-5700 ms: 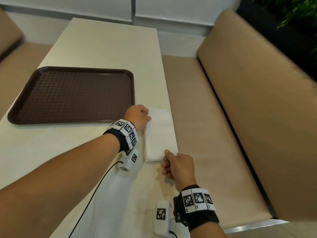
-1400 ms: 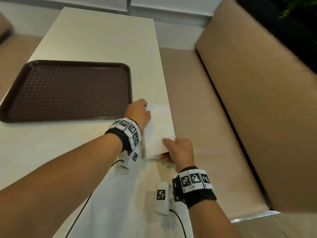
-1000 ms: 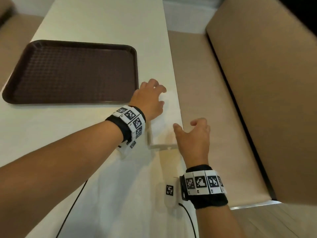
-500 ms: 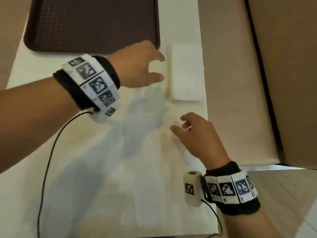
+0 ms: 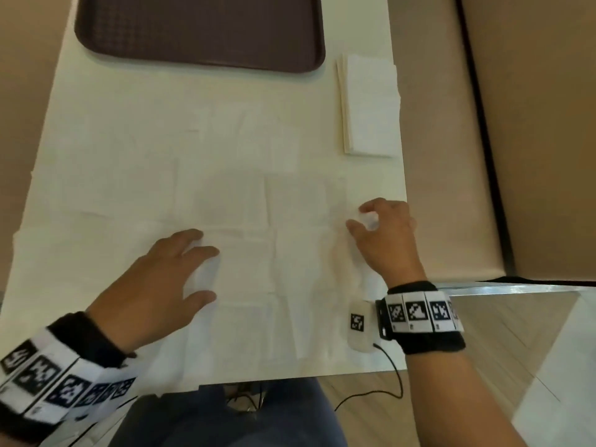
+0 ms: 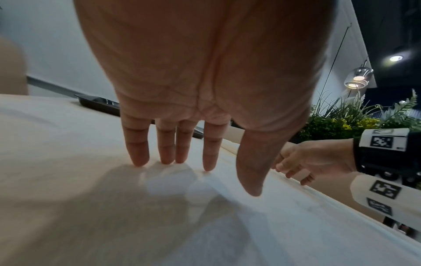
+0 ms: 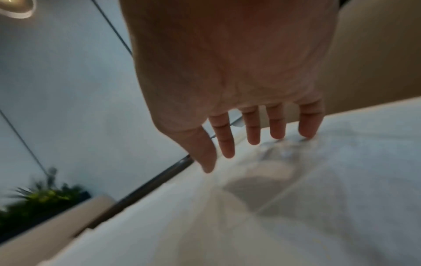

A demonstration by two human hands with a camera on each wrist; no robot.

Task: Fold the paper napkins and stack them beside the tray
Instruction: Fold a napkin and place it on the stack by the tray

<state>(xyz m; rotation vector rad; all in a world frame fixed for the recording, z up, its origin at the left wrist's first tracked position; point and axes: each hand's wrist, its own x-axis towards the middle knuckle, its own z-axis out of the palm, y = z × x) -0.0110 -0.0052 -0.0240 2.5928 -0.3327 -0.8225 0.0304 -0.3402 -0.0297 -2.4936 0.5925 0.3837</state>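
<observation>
Several unfolded napkins (image 5: 232, 201) on cream table (image 5: 129, 111), beige bench (image 5: 445, 156), plants (image 6: 341, 122)

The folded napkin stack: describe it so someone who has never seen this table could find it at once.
Start at the dark brown tray at the far end of the pale table. Just off the tray's right-hand near corner, along the table's right edge, lies the folded napkin stack. Unlike the unfolded napkins spread flat across the near half, it is a narrow, neat pile with layered edges showing.

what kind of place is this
Probably a fast-food restaurant or cafe booth: a brown serving tray on a cream table, tan padded bench seating, and a pendant lamp above decorative plants.
</observation>
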